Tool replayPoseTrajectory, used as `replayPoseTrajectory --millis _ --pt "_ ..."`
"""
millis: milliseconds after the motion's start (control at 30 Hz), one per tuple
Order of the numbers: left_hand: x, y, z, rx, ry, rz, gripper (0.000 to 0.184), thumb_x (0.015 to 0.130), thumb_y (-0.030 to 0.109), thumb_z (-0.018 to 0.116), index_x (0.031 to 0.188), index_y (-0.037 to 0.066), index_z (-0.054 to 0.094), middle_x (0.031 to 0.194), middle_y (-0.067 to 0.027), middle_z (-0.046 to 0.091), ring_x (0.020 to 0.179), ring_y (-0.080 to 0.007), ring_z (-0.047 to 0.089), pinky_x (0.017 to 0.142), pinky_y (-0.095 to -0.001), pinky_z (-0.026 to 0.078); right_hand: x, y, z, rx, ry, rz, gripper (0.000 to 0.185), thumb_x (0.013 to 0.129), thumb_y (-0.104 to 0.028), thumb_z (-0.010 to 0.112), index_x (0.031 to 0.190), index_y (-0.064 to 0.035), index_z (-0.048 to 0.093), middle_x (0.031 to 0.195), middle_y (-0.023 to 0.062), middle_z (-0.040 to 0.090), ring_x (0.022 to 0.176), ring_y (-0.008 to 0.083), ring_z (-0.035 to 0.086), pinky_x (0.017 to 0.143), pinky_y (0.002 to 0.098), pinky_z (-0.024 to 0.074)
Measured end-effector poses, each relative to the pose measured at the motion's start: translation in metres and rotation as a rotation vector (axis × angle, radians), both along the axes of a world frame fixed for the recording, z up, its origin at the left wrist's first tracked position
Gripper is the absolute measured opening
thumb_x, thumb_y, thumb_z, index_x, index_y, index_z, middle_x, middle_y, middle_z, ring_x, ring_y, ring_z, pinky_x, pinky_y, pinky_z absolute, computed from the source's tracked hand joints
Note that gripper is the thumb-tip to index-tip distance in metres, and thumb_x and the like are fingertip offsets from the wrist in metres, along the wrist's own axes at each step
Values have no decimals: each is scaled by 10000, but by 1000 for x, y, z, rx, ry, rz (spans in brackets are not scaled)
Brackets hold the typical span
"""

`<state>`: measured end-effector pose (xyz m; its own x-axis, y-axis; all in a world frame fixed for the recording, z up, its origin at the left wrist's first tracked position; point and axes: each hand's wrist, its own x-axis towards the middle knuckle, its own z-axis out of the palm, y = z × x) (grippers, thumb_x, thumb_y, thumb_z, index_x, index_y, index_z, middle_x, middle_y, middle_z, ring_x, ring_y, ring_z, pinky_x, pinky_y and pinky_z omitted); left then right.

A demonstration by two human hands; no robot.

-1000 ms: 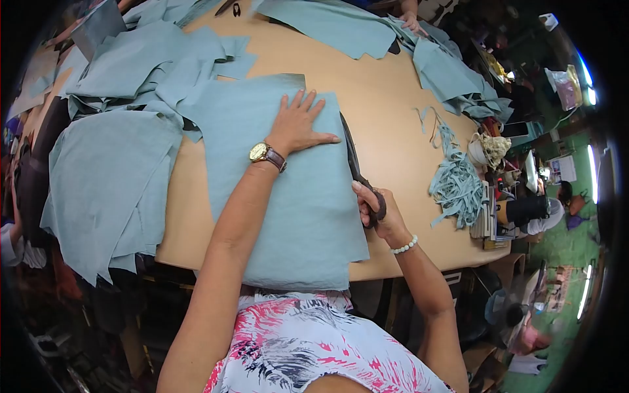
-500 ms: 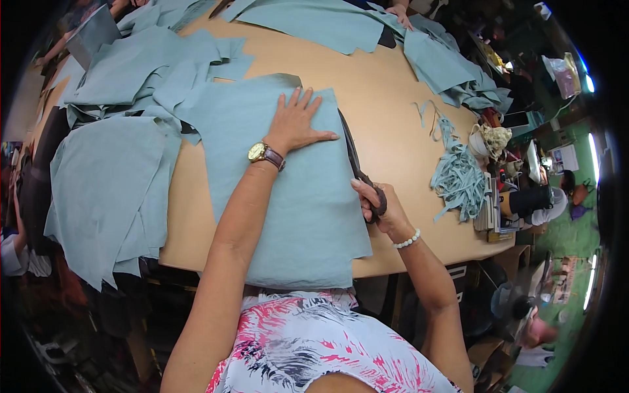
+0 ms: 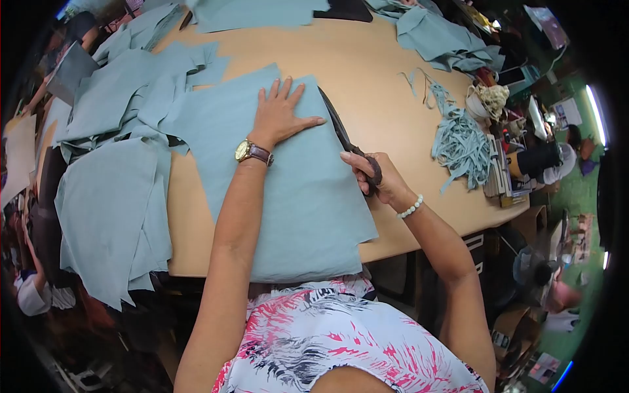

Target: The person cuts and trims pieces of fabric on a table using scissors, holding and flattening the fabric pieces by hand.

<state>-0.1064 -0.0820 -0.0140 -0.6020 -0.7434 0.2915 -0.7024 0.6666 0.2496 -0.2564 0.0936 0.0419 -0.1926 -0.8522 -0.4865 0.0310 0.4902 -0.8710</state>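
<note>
A large light-blue fabric piece [image 3: 295, 203] lies on the tan table in front of me, its near end hanging over the edge. My left hand [image 3: 282, 118] rests flat on its upper part, fingers spread, with a watch [image 3: 244, 151] on that wrist. In my right hand [image 3: 377, 177] is a pair of dark scissors [image 3: 342, 130], gripped by the handles. The long blades point away from me along the fabric's right edge. Whether the blades are apart cannot be made out. A beaded bracelet [image 3: 411, 207] circles my right wrist.
Stacked blue fabric pieces [image 3: 114, 203] cover the left side and hang over the edge. More fabric [image 3: 445, 39] lies at the far right and far side. A heap of thin fabric strips [image 3: 462, 147] sits at right, beside books [image 3: 501, 173]. Another person's arm [image 3: 88, 39] shows at upper left.
The view has shifted slightly. My left hand stays flat on the fabric and my right still holds the scissors along its edge. The other person's hand at the far side is out of sight.
</note>
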Motion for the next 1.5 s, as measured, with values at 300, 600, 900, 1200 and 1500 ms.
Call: replayPoseTrajectory --millis 300,600,900,1200,1500 --pt "-1 0 1 -17 -14 -10 891 647 714 538 1305 128 408 1389 -155 302 1299 -340 229 1030 -525 158 2 0 4 2 30 9 415 704 -394 725 581 -80 484 487 -31 418 370 59 432 348 184 327" --pt "-1 -2 -3 -18 28 -11 922 618 738 538 1288 113 433 1368 -149 331 1290 -328 237 1026 -535 155 -2 -7 1 17 3 3 419 692 -403 733 570 -102 469 467 -36 418 361 58 429 342 184 322" --pt "-2 -3 -5 -34 37 -17 914 618 725 549 1284 109 438 1371 -153 326 1288 -329 240 1024 -533 159 3 -19 6 -4 29 -17 417 713 -407 713 575 -104 462 492 -33 414 372 47 398 336 179 300" --pt "-1 -4 -7 -30 53 -20 911 620 718 555 1279 101 440 1369 -152 329 1284 -333 243 1021 -535 160 1 -22 4 12 33 -1 428 692 -430 722 588 -98 473 490 -34 412 369 49 398 342 168 297" --pt "-1 0 0 -41 0 -13 878 646 674 573 1298 109 415 1369 -138 336 1288 -322 247 1015 -532 173 3 -29 8 -2 -28 -37 426 673 -416 742 581 -101 471 488 -30 420 377 52 415 350 172 308"
